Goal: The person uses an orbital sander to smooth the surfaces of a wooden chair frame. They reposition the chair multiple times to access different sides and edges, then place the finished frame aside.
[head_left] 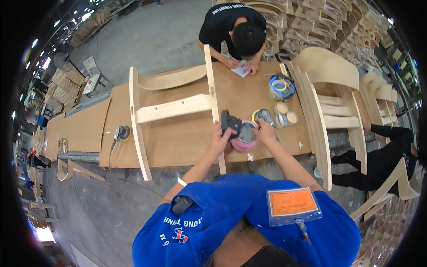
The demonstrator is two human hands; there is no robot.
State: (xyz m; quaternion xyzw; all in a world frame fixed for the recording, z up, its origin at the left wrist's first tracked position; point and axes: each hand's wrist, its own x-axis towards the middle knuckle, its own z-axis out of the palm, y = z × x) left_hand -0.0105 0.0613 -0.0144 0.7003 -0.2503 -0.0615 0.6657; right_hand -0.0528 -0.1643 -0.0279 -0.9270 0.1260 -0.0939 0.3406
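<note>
My left hand is closed around a black object with a flat upright part and a rounded part; its exact kind is unclear. That object is held over the left side of a round pink-rimmed tub with grey contents. At the tub's right rim is my right hand, fingers bent together; what they grip is hidden. Just beyond it lie a yellow-rimmed round item and a clear round container. A pale wooden chair frame lies to the left, its near-right leg beside my left hand.
Across the cardboard-covered table, a person in black writes on paper. Several round tins and a blue-rimmed container stand right. A corded sander lies left. Wooden chair frames stand right, near another person.
</note>
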